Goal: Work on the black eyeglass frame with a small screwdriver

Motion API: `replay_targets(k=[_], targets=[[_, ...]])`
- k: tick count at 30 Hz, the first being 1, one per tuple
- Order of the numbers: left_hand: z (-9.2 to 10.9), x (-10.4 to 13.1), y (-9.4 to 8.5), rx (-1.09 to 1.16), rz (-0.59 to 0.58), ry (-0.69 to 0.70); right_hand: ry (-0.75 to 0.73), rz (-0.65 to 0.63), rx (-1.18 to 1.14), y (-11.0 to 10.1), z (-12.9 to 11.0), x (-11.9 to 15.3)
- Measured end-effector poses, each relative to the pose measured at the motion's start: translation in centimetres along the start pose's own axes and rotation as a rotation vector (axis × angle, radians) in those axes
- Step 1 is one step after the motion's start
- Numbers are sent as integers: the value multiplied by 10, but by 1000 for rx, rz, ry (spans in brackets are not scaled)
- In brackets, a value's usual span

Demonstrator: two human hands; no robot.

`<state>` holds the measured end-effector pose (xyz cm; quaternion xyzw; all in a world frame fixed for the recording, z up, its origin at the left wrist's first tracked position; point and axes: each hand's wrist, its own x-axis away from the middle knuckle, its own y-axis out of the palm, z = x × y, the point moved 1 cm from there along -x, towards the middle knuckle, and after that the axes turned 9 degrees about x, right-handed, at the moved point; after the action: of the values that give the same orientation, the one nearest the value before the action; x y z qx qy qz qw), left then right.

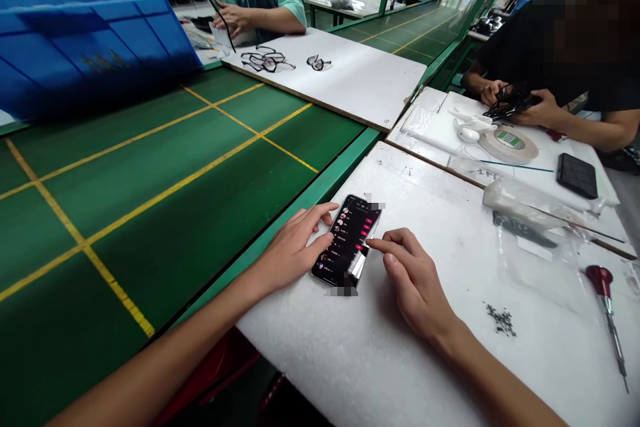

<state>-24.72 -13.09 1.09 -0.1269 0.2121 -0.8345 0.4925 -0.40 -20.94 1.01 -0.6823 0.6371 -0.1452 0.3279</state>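
A smartphone (345, 243) lies face up on the white tabletop, its dark screen lit with a list of rows and red buttons. Along its left edge rests my left hand (287, 247), thumb and index finger stretched out and apart at the phone's side. My right hand (415, 280) is at the other side; its index fingertip is at the screen's right edge, with the other fingers loosely bent and nothing held. To the right of that hand is a small pile of tiny dark screws (500, 320). A screwdriver (607, 320) with a red handle lies farther right.
A green conveyor belt (165, 167) with yellow lines runs along the left. Beyond it stand a blue bin (95, 47) and a board (360, 73) with eyeglasses (267, 60). Plastic bags (530, 213), a tape roll (510, 141) and a co-worker's hands (543, 107) holding dark frames are at right.
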Motion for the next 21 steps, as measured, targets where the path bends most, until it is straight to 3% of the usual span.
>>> replay_targets(k=[4, 11, 17, 21], targets=[[2, 3, -2, 1, -2, 58, 97, -4, -13, 0, 0, -7], [3, 5, -3, -21, -9, 112, 243, -116, 212, 10, -3, -35], [0, 6, -4, 12, -13, 118, 126, 24, 258, 21, 0, -39], [-1, 7, -4, 21, -22, 119, 58, -17, 283, 21, 1, -34]])
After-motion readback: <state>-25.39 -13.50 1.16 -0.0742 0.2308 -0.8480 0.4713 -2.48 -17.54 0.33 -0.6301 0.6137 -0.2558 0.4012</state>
